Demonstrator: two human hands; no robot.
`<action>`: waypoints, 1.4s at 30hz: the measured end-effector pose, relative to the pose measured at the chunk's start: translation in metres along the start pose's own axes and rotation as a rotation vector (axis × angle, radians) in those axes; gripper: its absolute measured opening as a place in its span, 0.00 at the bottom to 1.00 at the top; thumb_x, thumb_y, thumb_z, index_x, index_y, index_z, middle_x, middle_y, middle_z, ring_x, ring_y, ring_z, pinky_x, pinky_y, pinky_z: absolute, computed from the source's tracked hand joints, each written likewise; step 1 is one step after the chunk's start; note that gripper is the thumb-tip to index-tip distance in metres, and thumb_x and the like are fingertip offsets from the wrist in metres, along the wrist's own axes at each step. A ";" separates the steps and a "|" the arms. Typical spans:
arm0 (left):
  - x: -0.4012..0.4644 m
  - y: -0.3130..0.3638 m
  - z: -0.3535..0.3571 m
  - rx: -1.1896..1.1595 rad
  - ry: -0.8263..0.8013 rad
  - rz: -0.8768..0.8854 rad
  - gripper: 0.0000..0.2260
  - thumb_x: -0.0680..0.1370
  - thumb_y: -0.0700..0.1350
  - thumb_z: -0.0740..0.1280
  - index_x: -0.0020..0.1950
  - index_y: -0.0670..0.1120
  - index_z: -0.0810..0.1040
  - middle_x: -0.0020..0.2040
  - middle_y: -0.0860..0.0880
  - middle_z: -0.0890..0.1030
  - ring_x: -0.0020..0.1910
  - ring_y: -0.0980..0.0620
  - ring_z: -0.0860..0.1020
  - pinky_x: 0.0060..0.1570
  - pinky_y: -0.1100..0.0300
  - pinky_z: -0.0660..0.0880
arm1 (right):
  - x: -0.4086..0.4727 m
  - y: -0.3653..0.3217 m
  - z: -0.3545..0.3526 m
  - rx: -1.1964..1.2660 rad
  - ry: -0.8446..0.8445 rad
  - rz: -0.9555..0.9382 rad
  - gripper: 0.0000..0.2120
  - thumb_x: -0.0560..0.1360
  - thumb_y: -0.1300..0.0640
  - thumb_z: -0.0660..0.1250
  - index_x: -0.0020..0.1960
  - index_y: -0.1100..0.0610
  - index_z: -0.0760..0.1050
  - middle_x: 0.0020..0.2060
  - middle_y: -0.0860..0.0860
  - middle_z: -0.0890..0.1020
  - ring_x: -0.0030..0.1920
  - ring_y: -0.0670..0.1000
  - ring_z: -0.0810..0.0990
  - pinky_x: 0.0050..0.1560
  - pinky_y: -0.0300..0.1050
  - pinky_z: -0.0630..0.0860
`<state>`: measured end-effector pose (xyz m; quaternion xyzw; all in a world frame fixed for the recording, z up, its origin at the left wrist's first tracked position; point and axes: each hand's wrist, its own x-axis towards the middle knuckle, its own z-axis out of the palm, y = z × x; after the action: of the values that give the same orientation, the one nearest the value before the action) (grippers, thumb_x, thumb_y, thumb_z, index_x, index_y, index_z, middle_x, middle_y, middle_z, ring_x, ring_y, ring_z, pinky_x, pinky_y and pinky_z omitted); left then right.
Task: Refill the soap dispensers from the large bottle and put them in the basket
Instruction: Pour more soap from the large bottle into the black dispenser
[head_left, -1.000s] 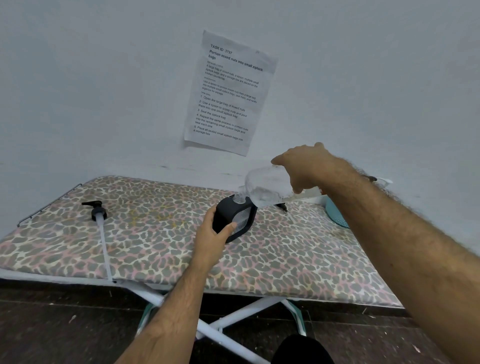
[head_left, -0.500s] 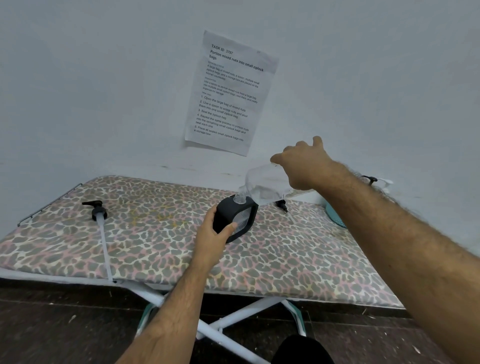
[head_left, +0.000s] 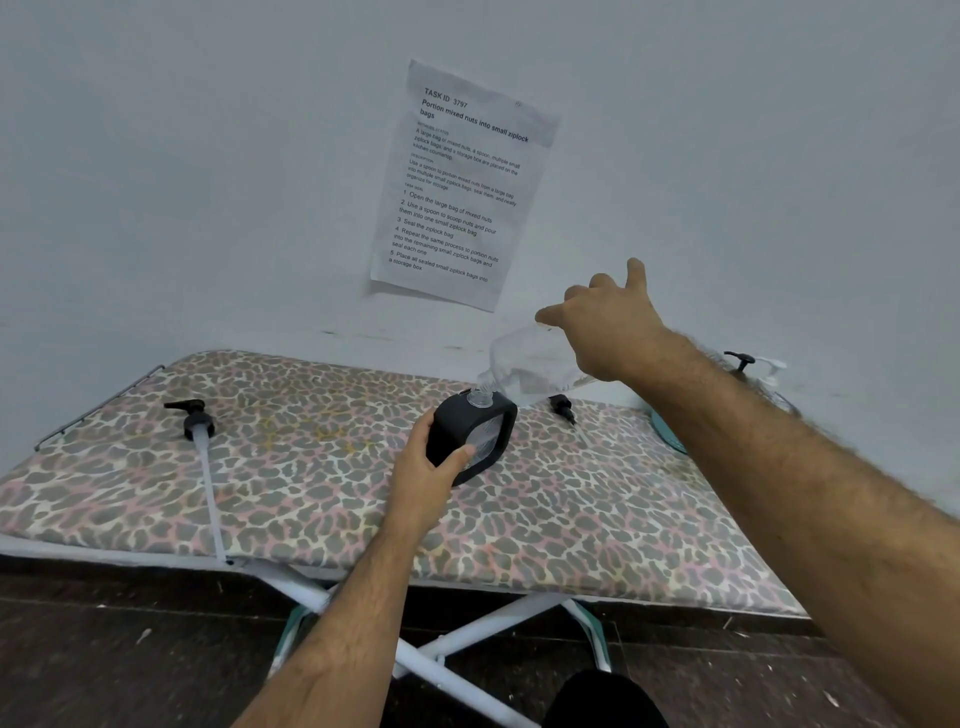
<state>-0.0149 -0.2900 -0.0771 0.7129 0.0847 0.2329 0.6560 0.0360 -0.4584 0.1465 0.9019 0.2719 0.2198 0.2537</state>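
Left hand (head_left: 421, 475) grip: fingers & thumb wrapped round the black soap dispenser (head_left: 472, 434), holding it upright on the desk (head_left: 156, 499), roughly mid-board. Right hand (head_left: 602, 325) grip: clamped on the base end of the large clear bottle (head_left: 530, 364), which is tipped steeply, neck down, mouth right at the dispenser's open neck; index finger sticks up off the bottle.

Progress, judging from this: refill of this dispenser is under way, not finished. Can't tell how much liquid has gone in; its clear window is too blurred to read a level. Bottle looks near-empty, but that's a guess.

Left side of the desk, a pump head (head_left: 195, 415) w/ long tube lies loose, well apart from the dispenser, so it's still to be screwed back. A second pump piece (head_left: 563, 408) lies just behind the dispenser.

Far right, by the wall, a teal basket (head_left: 670, 434) edge shows past the right forearm; something w/ a black pump (head_left: 740, 359) sits behind it, prob. another dispenser, unclear if in the basket. Left to do: finish pour, refit pump, basket it.
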 end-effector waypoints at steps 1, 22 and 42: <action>0.000 0.000 0.000 -0.001 0.000 0.001 0.26 0.77 0.46 0.72 0.73 0.54 0.68 0.62 0.57 0.78 0.61 0.56 0.78 0.63 0.50 0.77 | 0.000 0.000 0.000 0.001 0.002 -0.001 0.29 0.76 0.64 0.63 0.72 0.41 0.67 0.60 0.50 0.76 0.64 0.57 0.71 0.70 0.71 0.53; 0.001 0.000 0.000 -0.026 -0.003 0.003 0.24 0.77 0.45 0.72 0.71 0.55 0.70 0.61 0.58 0.79 0.60 0.57 0.79 0.62 0.50 0.77 | 0.002 -0.005 -0.003 -0.013 0.041 -0.009 0.27 0.75 0.64 0.64 0.70 0.44 0.69 0.57 0.49 0.78 0.63 0.57 0.72 0.71 0.72 0.50; 0.000 0.002 0.000 -0.032 -0.006 0.002 0.24 0.77 0.44 0.72 0.71 0.54 0.70 0.59 0.60 0.79 0.59 0.59 0.79 0.62 0.52 0.77 | 0.006 -0.012 -0.016 -0.062 0.050 -0.049 0.25 0.77 0.63 0.62 0.70 0.43 0.70 0.57 0.49 0.79 0.65 0.58 0.71 0.72 0.74 0.43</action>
<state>-0.0157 -0.2902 -0.0757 0.7031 0.0784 0.2328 0.6674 0.0280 -0.4409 0.1536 0.8807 0.2934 0.2446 0.2802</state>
